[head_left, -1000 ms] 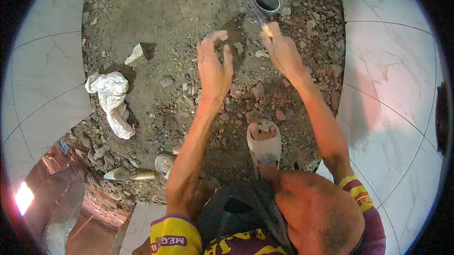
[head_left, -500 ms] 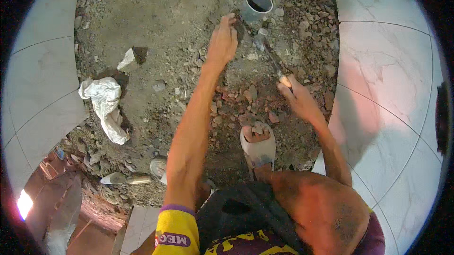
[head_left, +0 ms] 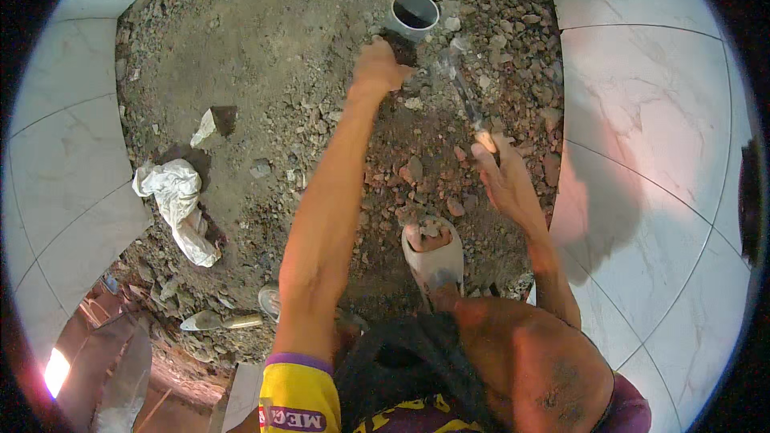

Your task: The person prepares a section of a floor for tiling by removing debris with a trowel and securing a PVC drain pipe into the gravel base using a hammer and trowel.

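My left hand reaches down to the dirt just below a grey pipe that stands open-ended in the ground. Its thumb is spread away from the bent fingers beside a dark patch of soil, and I see nothing held. The fingertips are partly hidden. In my right hand is a hand tool with a short wooden handle and a narrow metal part, held by the handle. The tool points toward the pipe, its far end blurred among small stones, so its exact kind is unclear.
Rubble lies along the right side of the dirt. White floor tiles border both sides. To the left are a white cloth, a pale broken piece and a trowel. My sandalled foot rests centrally.
My left hand has turned, its thumb now standing out to the right and its fingers bent lower by the dark soil. My right hand still holds the tool. The view has shifted slightly.
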`<action>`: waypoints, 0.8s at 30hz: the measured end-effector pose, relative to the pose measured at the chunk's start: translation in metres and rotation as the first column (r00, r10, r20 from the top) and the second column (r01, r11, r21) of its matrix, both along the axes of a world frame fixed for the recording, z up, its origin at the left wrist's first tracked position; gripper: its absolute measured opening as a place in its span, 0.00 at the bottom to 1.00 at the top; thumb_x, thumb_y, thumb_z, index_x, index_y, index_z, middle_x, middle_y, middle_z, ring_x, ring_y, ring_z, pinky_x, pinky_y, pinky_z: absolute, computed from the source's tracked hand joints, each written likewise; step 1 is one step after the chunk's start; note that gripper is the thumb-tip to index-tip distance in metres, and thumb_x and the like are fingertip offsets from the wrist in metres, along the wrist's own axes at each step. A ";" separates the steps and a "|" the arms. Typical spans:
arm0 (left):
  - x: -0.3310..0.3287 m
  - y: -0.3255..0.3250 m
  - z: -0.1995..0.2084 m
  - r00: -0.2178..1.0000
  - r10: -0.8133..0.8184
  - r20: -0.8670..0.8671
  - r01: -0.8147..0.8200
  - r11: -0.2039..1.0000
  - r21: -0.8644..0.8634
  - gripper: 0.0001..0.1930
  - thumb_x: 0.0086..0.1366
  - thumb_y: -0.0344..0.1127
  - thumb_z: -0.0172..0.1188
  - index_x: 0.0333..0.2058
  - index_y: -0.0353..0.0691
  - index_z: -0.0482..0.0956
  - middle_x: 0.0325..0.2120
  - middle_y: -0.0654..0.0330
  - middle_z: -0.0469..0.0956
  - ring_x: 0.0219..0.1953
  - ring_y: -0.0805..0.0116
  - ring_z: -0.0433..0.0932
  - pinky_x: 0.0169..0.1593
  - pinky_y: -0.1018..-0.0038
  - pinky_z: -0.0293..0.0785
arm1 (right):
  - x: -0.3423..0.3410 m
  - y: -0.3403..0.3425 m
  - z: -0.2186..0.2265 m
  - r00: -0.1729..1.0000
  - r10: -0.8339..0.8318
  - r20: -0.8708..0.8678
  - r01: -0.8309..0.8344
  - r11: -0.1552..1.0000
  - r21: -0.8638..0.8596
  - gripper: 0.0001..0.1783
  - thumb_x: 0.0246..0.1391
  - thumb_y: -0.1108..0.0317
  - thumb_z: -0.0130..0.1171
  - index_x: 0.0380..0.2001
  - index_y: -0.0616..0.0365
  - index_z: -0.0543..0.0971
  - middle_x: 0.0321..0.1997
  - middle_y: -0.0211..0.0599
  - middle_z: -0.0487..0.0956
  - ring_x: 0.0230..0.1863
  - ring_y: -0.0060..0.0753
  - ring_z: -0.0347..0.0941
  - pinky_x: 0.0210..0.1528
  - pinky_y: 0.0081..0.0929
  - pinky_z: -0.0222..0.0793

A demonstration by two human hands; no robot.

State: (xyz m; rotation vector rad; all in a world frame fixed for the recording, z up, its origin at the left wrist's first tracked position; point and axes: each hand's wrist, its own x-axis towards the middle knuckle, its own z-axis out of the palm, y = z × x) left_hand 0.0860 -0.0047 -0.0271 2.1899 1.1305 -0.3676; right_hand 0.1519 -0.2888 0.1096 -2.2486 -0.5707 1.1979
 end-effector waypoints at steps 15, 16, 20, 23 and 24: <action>-0.107 -0.003 0.084 0.825 -0.034 0.564 -0.020 0.996 0.091 0.17 0.69 0.31 0.63 0.56 0.41 0.82 0.53 0.48 0.85 0.57 0.44 0.82 0.63 0.56 0.76 | 0.112 0.054 -0.116 0.759 0.284 0.586 -0.405 0.910 0.084 0.25 0.78 0.52 0.48 0.58 0.68 0.71 0.46 0.70 0.83 0.52 0.75 0.79 0.54 0.58 0.73; -0.100 -0.004 0.083 0.836 0.046 0.547 0.017 0.994 -0.110 0.17 0.71 0.31 0.63 0.58 0.42 0.80 0.55 0.49 0.84 0.59 0.45 0.81 0.64 0.56 0.75 | 0.087 0.067 -0.093 0.851 0.312 0.421 -0.302 0.949 -0.093 0.25 0.77 0.53 0.49 0.58 0.68 0.71 0.48 0.71 0.83 0.54 0.75 0.79 0.54 0.58 0.73; -0.040 -0.037 -0.006 0.770 -0.135 0.624 0.079 0.990 0.117 0.21 0.74 0.34 0.59 0.62 0.37 0.76 0.60 0.45 0.79 0.62 0.42 0.78 0.64 0.51 0.74 | 0.034 0.011 -0.050 0.916 0.329 0.230 -0.298 0.941 -0.160 0.27 0.77 0.51 0.49 0.57 0.69 0.72 0.48 0.70 0.84 0.55 0.77 0.78 0.55 0.56 0.74; -0.008 -0.089 -0.027 0.880 -0.072 0.469 -0.074 0.956 0.285 0.25 0.74 0.39 0.59 0.65 0.36 0.73 0.66 0.44 0.74 0.67 0.40 0.73 0.67 0.45 0.69 | 0.021 0.001 -0.024 0.922 0.116 0.370 -0.187 0.969 0.160 0.24 0.78 0.49 0.48 0.54 0.63 0.74 0.41 0.66 0.83 0.46 0.74 0.80 0.49 0.58 0.74; -0.016 -0.090 -0.032 0.894 -0.079 0.442 -0.058 0.956 0.288 0.26 0.74 0.42 0.58 0.67 0.40 0.72 0.70 0.46 0.70 0.70 0.39 0.68 0.70 0.41 0.65 | 0.023 0.016 -0.009 0.957 0.092 0.274 -0.121 0.989 0.091 0.24 0.78 0.49 0.49 0.53 0.62 0.74 0.39 0.64 0.82 0.44 0.74 0.80 0.47 0.57 0.74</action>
